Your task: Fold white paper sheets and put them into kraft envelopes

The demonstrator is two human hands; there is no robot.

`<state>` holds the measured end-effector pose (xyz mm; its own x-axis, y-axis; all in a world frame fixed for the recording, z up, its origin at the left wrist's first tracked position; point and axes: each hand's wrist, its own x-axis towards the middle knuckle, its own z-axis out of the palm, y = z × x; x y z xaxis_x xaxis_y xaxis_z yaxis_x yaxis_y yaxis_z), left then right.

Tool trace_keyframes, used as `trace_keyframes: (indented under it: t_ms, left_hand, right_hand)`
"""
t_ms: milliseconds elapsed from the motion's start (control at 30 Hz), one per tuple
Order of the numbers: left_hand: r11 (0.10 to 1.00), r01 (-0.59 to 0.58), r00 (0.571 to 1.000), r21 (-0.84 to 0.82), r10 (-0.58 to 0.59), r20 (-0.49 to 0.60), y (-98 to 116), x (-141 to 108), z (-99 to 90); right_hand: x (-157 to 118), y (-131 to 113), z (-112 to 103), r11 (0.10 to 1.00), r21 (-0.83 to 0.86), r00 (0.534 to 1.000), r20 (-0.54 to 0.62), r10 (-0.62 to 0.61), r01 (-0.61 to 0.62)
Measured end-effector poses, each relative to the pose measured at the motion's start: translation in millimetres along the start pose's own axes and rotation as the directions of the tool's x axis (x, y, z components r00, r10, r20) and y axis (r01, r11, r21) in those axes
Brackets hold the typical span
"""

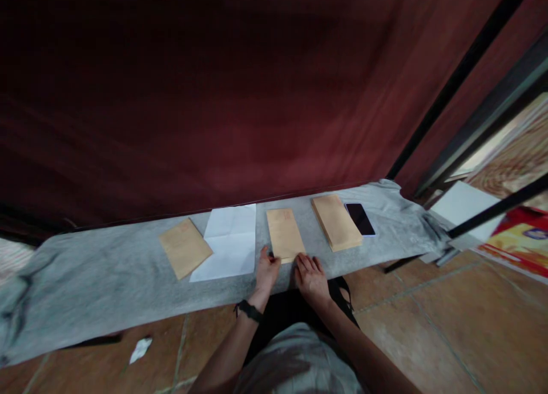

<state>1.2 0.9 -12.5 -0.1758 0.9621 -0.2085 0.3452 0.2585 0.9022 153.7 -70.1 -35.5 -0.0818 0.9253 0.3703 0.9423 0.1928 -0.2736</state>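
A brown paper envelope (286,234) lies in front of me on the grey cloth, its lower edge towards me. My left hand (267,273) is closed at its lower left corner, thumb and finger pinching the edge. A small dark spot shows by those fingers, too small to name. My right hand (312,277) rests at the lower right corner with its fingers laid out and touching the envelope. Left of it lies a creased white sheet of paper (233,240), and another brown envelope (184,248) overlaps that sheet's left edge.
A stack of brown envelopes (336,220) sits to the right, with a dark-screened phone (361,218) beside it. Grey cloth (107,280) covers the long narrow table. A dark red panel (240,97) rises behind. Crumpled white paper (140,349) lies on the tiled floor (411,337).
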Motion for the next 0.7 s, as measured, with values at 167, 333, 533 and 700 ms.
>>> trace_keyframes:
  t_ms: [167, 333, 533, 700]
  left_hand:
    - [0.979, -0.003, 0.999, -0.202, 0.012, 0.041, 18.5, -7.3, 10.3]
    - [0.862, -0.007, 0.985, -0.506, 0.095, 0.148, 47.7, -27.3, 10.9]
    - [0.813, 0.172, 0.967, -0.557, -0.031, 0.253, 44.6, -39.2, 11.9]
    - [0.836, 0.160, 0.957, -0.525, -0.002, 0.289, 28.6, -35.4, 22.7]
  right_hand:
    - [17.7, -5.4, -15.4, 0.998, -0.042, 0.998, 0.058, 0.039, -0.037]
    - [38.9, 4.5, -31.1, 0.871, 0.372, 0.947, 0.099, 0.306, -0.320]
    - [46.5, 7.7, -30.5, 0.085, 0.888, 0.783, 0.348, 0.515, -0.451]
    - [35.7, -2.2, -20.8, -0.087, 0.853, 0.732, 0.490, 0.474, -0.514]
